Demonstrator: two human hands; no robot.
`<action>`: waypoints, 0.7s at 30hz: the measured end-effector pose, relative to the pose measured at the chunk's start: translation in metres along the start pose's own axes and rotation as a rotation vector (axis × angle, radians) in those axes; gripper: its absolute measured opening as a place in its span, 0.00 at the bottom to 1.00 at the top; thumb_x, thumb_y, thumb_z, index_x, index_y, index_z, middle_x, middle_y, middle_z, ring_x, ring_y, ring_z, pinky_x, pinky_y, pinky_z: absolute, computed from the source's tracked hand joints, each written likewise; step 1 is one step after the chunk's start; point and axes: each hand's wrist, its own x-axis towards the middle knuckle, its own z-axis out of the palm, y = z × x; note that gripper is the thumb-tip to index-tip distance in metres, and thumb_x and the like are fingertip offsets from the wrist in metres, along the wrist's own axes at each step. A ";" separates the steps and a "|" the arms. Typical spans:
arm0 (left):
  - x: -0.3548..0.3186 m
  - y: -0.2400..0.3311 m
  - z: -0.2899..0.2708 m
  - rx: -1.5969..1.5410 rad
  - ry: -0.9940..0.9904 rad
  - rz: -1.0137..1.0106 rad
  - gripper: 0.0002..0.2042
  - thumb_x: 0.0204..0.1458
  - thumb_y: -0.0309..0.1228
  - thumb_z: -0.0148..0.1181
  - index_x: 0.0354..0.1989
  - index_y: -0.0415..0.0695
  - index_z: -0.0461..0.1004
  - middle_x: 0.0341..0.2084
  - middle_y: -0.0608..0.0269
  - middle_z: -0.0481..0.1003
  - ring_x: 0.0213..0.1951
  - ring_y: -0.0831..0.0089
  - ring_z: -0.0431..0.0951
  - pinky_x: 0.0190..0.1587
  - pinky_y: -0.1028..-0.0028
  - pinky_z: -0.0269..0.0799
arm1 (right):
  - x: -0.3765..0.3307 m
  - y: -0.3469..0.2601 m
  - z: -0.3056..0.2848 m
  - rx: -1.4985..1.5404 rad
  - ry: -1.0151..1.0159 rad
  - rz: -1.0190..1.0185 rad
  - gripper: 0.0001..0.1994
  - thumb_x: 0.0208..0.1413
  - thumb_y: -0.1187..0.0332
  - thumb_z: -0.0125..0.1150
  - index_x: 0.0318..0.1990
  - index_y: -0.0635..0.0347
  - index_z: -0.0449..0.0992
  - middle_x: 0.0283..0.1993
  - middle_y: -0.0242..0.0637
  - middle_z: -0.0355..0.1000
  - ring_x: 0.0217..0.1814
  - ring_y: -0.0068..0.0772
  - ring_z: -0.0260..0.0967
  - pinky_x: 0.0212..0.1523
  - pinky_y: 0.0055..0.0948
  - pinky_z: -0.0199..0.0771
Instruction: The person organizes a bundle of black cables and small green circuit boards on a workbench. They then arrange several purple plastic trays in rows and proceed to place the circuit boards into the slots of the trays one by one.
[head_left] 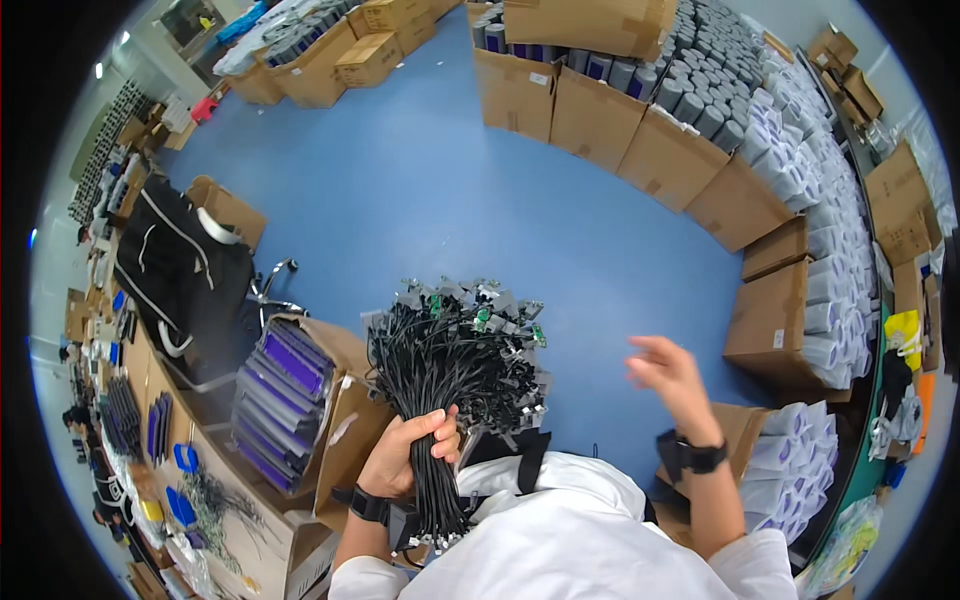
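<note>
A thick bundle of black cables (pixel 425 355) is gripped in my left hand (pixel 410 450), fingers wrapped round its narrow middle. Its top end fans out into many small grey connector pieces and a few green circuit boards, while the lower ends hang by my lap with small white plugs. My right hand (pixel 668 375) is raised over the floor to the right of the bundle, apart from it. Its fingers are spread and slightly blurred, and nothing is in them. Each wrist wears a black strap.
At my left, an open carton (pixel 345 430) holds grey and purple flat packs beside a workbench (pixel 235 545) with blue trays. A chair with a black jacket (pixel 180 260) stands beyond. Cartons (pixel 680 160) of grey cylinders and white-wrapped pieces (pixel 835 290) curve along the right. The floor (pixel 420 190) is blue.
</note>
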 end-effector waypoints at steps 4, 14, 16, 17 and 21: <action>0.026 0.064 0.034 0.216 -0.025 -0.032 0.13 0.57 0.30 0.57 0.44 0.35 0.68 0.22 0.68 0.65 0.24 0.76 0.66 0.32 0.72 0.66 | 0.101 -0.040 0.045 -0.175 -0.143 -0.136 0.39 0.50 0.63 0.70 0.69 0.53 0.56 0.65 0.49 0.61 0.66 0.44 0.59 0.61 0.41 0.65; 0.083 0.177 0.058 0.301 0.081 -0.105 0.15 0.53 0.27 0.59 0.44 0.31 0.67 0.22 0.63 0.69 0.23 0.73 0.68 0.32 0.70 0.68 | 0.294 -0.126 0.080 -0.397 -0.389 -0.305 0.37 0.36 0.73 0.74 0.60 0.51 0.70 0.59 0.38 0.67 0.54 0.34 0.68 0.52 0.29 0.70; 0.097 0.194 0.056 0.302 0.132 -0.099 0.15 0.53 0.27 0.59 0.45 0.31 0.67 0.22 0.63 0.69 0.23 0.73 0.68 0.32 0.70 0.68 | 0.334 -0.146 0.097 -0.206 -0.286 -0.514 0.28 0.39 0.73 0.71 0.53 0.52 0.75 0.43 0.39 0.73 0.41 0.33 0.70 0.43 0.30 0.71; 0.105 0.204 0.057 0.285 0.140 -0.071 0.15 0.53 0.28 0.59 0.45 0.30 0.67 0.23 0.63 0.69 0.23 0.74 0.68 0.32 0.70 0.68 | 0.355 -0.156 0.113 -0.123 -0.240 -0.557 0.27 0.39 0.73 0.71 0.52 0.52 0.76 0.41 0.38 0.73 0.39 0.33 0.70 0.41 0.30 0.71; 0.124 0.246 0.065 0.219 0.202 0.041 0.16 0.53 0.29 0.59 0.46 0.31 0.67 0.23 0.64 0.68 0.24 0.74 0.68 0.32 0.70 0.68 | 0.443 -0.183 0.150 -0.348 -0.451 -0.286 0.25 0.45 0.65 0.71 0.53 0.59 0.74 0.49 0.44 0.73 0.46 0.36 0.71 0.45 0.32 0.71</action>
